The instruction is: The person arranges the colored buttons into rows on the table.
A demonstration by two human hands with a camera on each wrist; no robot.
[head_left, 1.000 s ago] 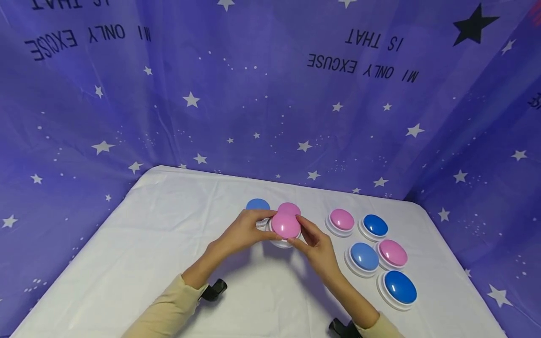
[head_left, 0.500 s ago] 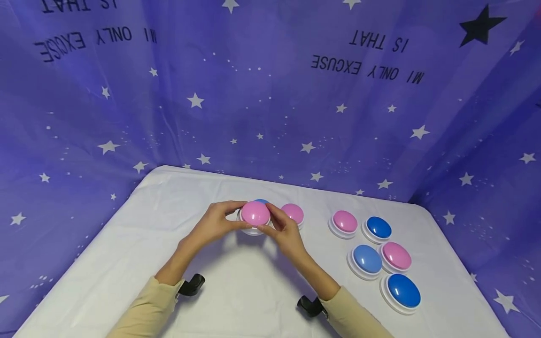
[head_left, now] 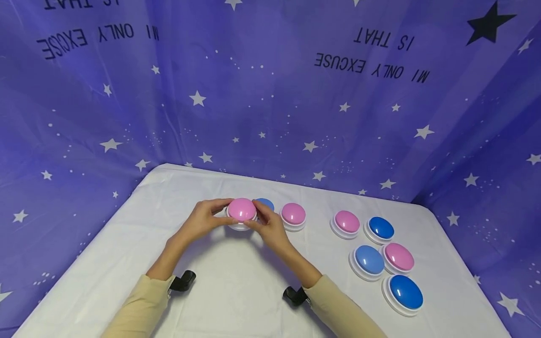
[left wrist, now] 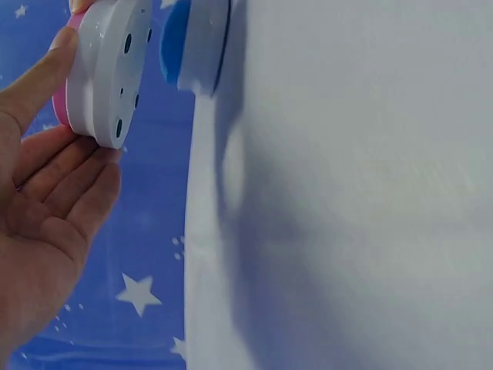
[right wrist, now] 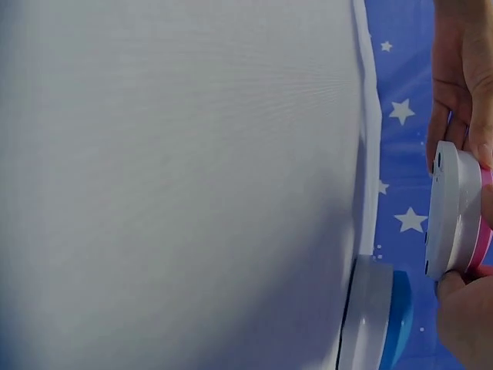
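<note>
A pink dome push button [head_left: 242, 209] with a white base is held above the table between both hands. My left hand [head_left: 203, 219] grips its left side, thumb in front and fingers behind. On the other side my right hand [head_left: 271, 230] pinches the rim. In the left wrist view the white underside of the button [left wrist: 115, 77] shows small dark holes and hangs off the cloth. Just behind the right fingers, a light blue button [head_left: 265, 203] stands on the table, partly hidden. Right of it sits another pink button [head_left: 293, 214].
Farther right on the white cloth [head_left: 236, 291] stand a pink button [head_left: 347, 221], a dark blue one [head_left: 381, 227], a light blue one [head_left: 369, 259], a pink one [head_left: 399, 257] and a dark blue one [head_left: 406, 291]. A purple star-print curtain [head_left: 253, 94] borders the table.
Both hands have carried the pink button leftward, from in front of the standing pink button, past the light blue one, to its left. The standing buttons have kept their places.
</note>
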